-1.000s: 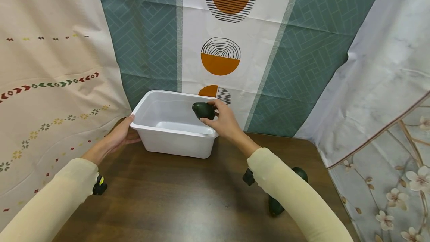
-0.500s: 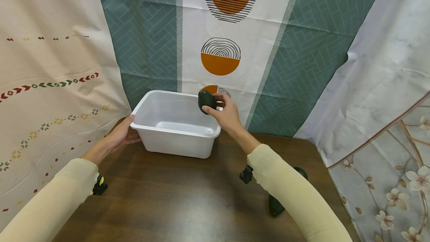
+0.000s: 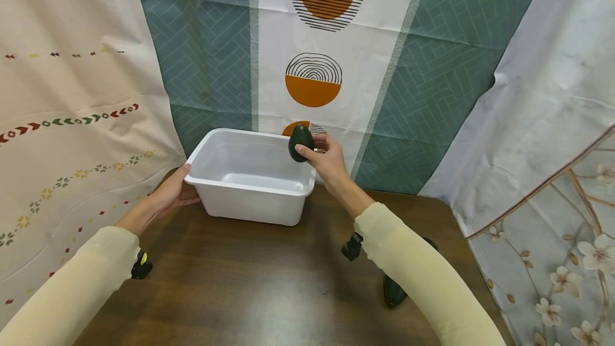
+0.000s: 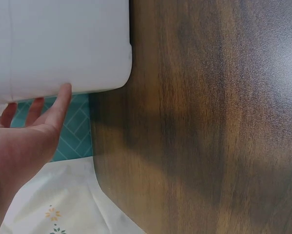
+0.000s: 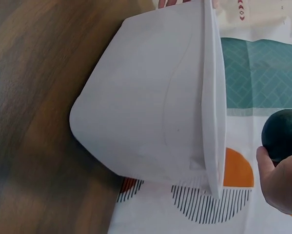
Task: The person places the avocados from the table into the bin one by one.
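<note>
Held by my right hand (image 3: pixel 331 167), a dark green avocado (image 3: pixel 301 140) stands nearly upright above the right end of a white plastic tub (image 3: pixel 250 204). Thumb and fingers pinch it from the side; in the right wrist view the avocado (image 5: pixel 282 131) shows above the rim side, partly cut off by the frame. My left hand (image 3: pixel 168 194) holds the tub's left end, the thumb over the rim and the fingers along the outer wall. The left wrist view shows its fingertips against that wall. The visible inside of the tub is bare.
On the brown wooden table (image 3: pixel 269 276), a second avocado (image 3: pixel 394 291) lies at the right, partly behind my right sleeve. Another dark green avocado (image 3: pixel 431 241) peeks out above that sleeve. Patterned cloth (image 3: pixel 206 41) hangs close behind the tub and on both sides.
My right hand has lifted slightly and moved right, turning the avocado from lying sideways to upright over the rim. The left hand stays at the tub.
</note>
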A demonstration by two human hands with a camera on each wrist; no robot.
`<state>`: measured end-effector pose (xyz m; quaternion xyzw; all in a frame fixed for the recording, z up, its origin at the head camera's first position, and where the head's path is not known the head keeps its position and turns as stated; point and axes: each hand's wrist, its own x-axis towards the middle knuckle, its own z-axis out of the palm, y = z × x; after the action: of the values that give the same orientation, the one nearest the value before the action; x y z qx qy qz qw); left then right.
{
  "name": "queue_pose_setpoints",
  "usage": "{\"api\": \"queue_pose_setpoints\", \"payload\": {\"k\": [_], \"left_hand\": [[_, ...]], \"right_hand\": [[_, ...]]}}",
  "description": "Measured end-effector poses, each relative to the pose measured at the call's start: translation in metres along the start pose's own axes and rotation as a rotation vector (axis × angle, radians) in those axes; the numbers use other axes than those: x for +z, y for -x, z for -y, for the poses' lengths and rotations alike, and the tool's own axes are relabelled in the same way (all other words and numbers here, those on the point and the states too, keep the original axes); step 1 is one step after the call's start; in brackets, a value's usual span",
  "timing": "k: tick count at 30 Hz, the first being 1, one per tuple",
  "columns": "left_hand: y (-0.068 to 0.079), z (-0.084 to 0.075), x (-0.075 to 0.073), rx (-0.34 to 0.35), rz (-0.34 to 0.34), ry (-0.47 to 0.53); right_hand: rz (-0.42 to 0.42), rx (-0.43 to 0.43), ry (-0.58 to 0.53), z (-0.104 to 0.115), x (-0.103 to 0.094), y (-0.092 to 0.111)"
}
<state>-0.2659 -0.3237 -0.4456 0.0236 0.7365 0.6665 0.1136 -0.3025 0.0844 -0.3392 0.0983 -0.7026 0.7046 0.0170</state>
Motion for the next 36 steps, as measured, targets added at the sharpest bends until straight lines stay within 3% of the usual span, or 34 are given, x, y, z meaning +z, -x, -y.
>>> {"api": "queue_pose_setpoints", "payload": {"k": [11, 36], "left_hand": [[0.001, 0.000, 0.001, 0.002, -0.001, -0.011], [0.000, 0.001, 0.000, -0.002, -0.012, -0.002]], "right_hand": [[0.009, 0.031, -0.039, -0.006, -0.002, 0.001], [-0.032, 0.031, 0.042, -0.013, -0.006, 0.002]]}}
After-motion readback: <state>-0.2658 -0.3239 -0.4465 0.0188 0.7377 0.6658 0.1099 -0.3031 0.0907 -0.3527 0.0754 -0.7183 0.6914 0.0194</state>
